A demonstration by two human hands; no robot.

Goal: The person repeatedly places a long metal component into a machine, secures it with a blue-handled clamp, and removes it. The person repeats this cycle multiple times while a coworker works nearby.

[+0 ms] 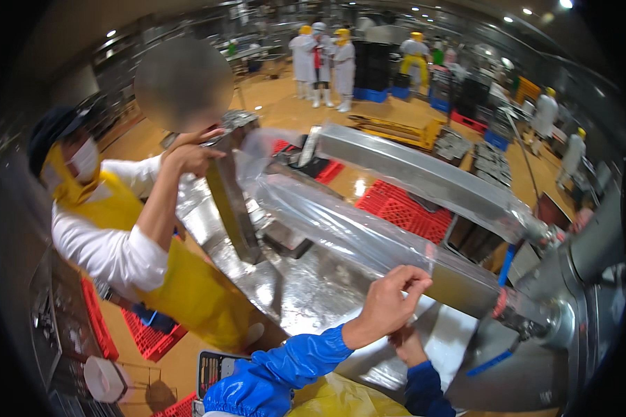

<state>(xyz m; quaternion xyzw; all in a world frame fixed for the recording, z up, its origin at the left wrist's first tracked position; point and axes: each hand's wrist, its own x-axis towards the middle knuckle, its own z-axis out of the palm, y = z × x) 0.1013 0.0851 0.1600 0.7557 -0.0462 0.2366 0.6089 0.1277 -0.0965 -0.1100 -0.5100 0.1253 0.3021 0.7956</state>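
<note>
A long clear plastic sleeve is drawn over a rectangular steel tube, which runs out from the machine at the right. My left hand, in a blue sleeve, has its fingers pinched at the film's open edge on the near side of the tube. Lower down, under the tube, is my right hand; its fingers are partly hidden, so I cannot see what they hold. Across the table, a co-worker grips a tall metal mould, tilted, near the far end of the plastic.
A second plastic-covered tube runs behind the first. Beneath both lies a wet steel table. Blue-handled levers jut near the machine. Red crates stand beyond. Several people work farther back.
</note>
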